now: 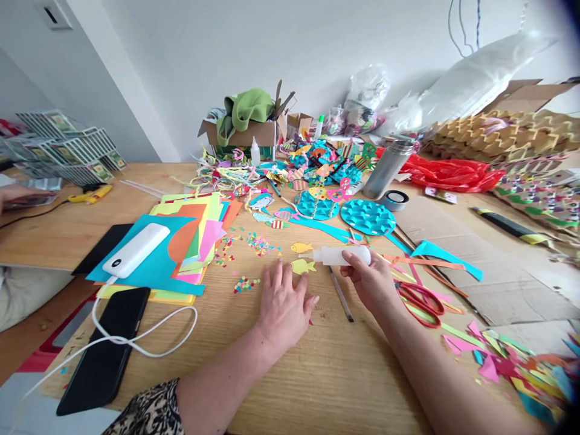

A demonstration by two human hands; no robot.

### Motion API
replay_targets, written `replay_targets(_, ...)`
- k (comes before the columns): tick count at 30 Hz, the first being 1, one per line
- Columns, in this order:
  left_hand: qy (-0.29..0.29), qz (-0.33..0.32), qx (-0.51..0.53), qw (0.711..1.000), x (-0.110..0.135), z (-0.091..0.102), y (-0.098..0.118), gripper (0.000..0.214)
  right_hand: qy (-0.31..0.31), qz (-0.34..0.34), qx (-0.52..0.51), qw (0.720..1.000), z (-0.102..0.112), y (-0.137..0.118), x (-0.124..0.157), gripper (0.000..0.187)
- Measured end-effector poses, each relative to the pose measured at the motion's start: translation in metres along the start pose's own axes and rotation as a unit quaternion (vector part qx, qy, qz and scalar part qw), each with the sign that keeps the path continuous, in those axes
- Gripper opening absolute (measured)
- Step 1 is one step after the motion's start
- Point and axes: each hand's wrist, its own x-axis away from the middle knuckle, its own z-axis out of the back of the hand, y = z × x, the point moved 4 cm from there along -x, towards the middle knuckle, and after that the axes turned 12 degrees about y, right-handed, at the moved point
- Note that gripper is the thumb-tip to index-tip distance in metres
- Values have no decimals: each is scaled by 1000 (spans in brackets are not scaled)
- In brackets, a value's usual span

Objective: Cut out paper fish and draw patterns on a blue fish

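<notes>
My right hand is closed around a white glue bottle, held on its side with the nozzle pointing left. The nozzle tip hovers over a yellow paper fish. A second yellow paper fish lies just beyond it. My left hand rests flat on the wooden table, fingers spread, just left of the nearer fish. Small confetti bits lie left of that hand.
A stack of coloured paper, a white power bank and a black phone lie to the left. Red scissors, a brush and paper scraps lie right. Teal discs, a metal flask and boxes crowd the back. Another person's hand shows far left.
</notes>
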Motion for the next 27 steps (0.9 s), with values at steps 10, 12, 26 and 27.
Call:
replay_targets(10, 4, -1, 8, 1000, 0, 0, 1, 47, 58, -178, -152, 970, -4, 4, 0, 42)
replay_targets(12, 5, -1, 10, 1000, 0, 0, 1, 47, 64, -197, -168, 964, -4, 5, 0, 40)
replay_targets(26, 61, 7, 84, 995, -4, 5, -1, 41, 35, -258, -248, 933, -12, -3, 6, 25)
replay_targets(27, 81, 6, 117, 990, -4, 6, -2, 41, 31, -263, -258, 929, -15, -5, 10, 23)
